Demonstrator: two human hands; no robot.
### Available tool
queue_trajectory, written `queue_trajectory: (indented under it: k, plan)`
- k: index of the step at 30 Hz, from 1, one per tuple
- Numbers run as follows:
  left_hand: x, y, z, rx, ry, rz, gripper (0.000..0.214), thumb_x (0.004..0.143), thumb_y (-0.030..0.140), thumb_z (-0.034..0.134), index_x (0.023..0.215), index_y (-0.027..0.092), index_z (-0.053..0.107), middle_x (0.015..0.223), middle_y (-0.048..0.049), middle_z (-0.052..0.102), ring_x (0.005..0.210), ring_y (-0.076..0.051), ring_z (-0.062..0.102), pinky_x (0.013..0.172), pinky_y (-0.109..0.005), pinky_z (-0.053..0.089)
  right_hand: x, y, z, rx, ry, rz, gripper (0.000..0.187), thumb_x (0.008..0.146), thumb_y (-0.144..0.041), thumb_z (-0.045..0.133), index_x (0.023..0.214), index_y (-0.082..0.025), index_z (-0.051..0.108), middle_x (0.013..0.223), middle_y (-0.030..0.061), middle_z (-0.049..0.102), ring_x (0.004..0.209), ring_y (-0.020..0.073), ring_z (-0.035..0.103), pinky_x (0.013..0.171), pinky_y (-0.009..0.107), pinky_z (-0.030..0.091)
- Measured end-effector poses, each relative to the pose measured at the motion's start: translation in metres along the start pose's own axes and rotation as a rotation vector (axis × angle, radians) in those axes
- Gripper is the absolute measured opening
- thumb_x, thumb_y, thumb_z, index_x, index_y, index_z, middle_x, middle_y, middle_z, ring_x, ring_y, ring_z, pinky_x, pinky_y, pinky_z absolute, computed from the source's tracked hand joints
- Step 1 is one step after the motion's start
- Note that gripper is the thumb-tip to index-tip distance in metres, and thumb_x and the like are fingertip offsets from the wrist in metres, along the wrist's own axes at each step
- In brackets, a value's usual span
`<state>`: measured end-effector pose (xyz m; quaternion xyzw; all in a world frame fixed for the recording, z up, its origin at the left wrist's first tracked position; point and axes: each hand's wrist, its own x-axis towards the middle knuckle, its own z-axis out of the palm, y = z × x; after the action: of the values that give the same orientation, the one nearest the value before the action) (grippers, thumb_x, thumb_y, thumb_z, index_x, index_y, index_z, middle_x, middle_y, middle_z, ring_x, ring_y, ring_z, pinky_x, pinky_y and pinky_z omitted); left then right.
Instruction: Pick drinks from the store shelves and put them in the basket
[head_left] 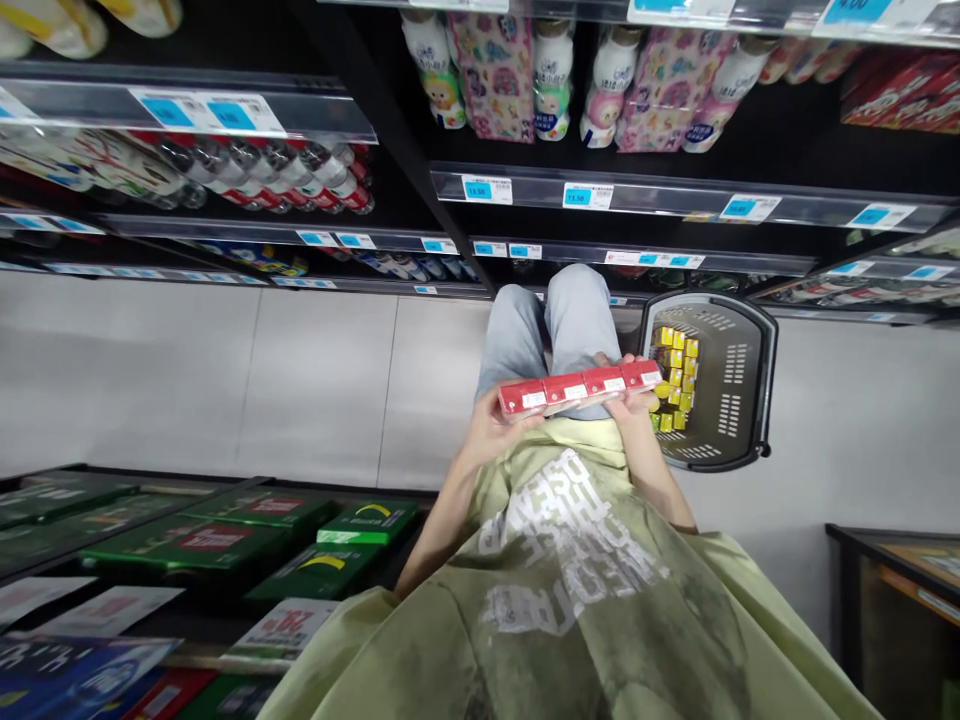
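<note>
1. The left hand [510, 418] has its grip closed around the left end of a red pack [582, 388], with fingers spread along its near side
2. The right hand [631, 402] holds the other end of the same pack, so both grips are narrow and full
3. The red pack looks like four small boxes in a row, each with a white label; it lies across the lap, above the jeans [579, 305], with its right end a little farther forward
4. On the floor [322, 375], just beside the right knee, stands a grey basket [752, 385]; its left rim appears right behind the pack's right end
5. Small yellow boxes [677, 357] sit in the left part of the basket
6. In front of the knees, a shelf [660, 204] with price tags carries white bottles [553, 75] and pink patterned boxes [495, 78]
7. Farther left are bottles with red labels [289, 178]
8. Behind the left arm, green boxes [196, 545] lie on display, well apart from both hands
</note>
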<state>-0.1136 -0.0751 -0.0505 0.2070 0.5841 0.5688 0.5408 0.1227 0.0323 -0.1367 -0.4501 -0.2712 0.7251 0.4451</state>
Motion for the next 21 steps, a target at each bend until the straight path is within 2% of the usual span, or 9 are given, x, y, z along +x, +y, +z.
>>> queue_trajectory:
  k: [2, 8, 12, 18, 21]
  plan:
    - [0.0, 0.0, -0.001, 0.095, -0.065, 0.076, 0.06, 0.046, 0.03, 0.114, 0.095, 0.02, 0.081, 0.095, -0.008, 0.084, 0.088, -0.028, 0.08, 0.084, -0.036, 0.066, 0.001, 0.004, -0.005, 0.019, -0.014, 0.0, 0.082, 0.035, -0.073, 0.093, 0.109, -0.042, 0.077, 0.112, 0.0065, 0.082, 0.118, 0.0404, 0.064, 0.1, 0.066, 0.056]
    - [0.002, -0.008, -0.008, 0.236, -0.118, 0.203, 0.063, 0.058, 0.049, 0.111, 0.102, 0.017, 0.08, 0.101, -0.0118, 0.085, 0.09, -0.028, 0.082, 0.084, -0.039, 0.069, 0.004, 0.013, -0.013, 0.105, -0.072, -0.045, 0.07, 0.04, -0.064, 0.096, 0.103, -0.043, 0.076, 0.11, -0.0007, 0.082, 0.112, 0.0335, 0.068, 0.104, 0.062, 0.058]
    - [0.004, -0.013, -0.011, 0.303, -0.151, 0.275, 0.063, 0.067, 0.058, 0.106, 0.106, 0.016, 0.08, 0.103, -0.0129, 0.086, 0.092, -0.028, 0.083, 0.084, -0.039, 0.071, 0.005, 0.016, -0.013, 0.168, -0.094, -0.077, 0.064, 0.038, -0.059, 0.1, 0.095, -0.042, 0.076, 0.108, -0.0021, 0.084, 0.105, 0.0325, 0.07, 0.1, 0.063, 0.06]
    - [0.003, -0.016, -0.014, 0.361, -0.165, 0.342, 0.062, 0.076, 0.06, 0.101, 0.113, 0.016, 0.08, 0.107, -0.0141, 0.086, 0.093, -0.029, 0.085, 0.084, -0.04, 0.072, 0.0, 0.007, -0.006, 0.224, -0.108, -0.058, 0.064, 0.043, -0.05, 0.099, 0.1, -0.041, 0.074, 0.117, -0.001, 0.081, 0.104, 0.0299, 0.068, 0.098, 0.062, 0.063]
    - [-0.005, -0.014, -0.013, 0.45, -0.183, 0.384, 0.058, 0.085, 0.056, 0.095, 0.124, 0.016, 0.078, 0.113, -0.0143, 0.087, 0.098, -0.029, 0.086, 0.088, -0.04, 0.073, 0.003, -0.004, 0.008, 0.237, -0.113, -0.061, 0.062, 0.044, -0.046, 0.1, 0.099, -0.04, 0.07, 0.111, -0.0019, 0.077, 0.098, 0.0267, 0.067, 0.095, 0.055, 0.066]
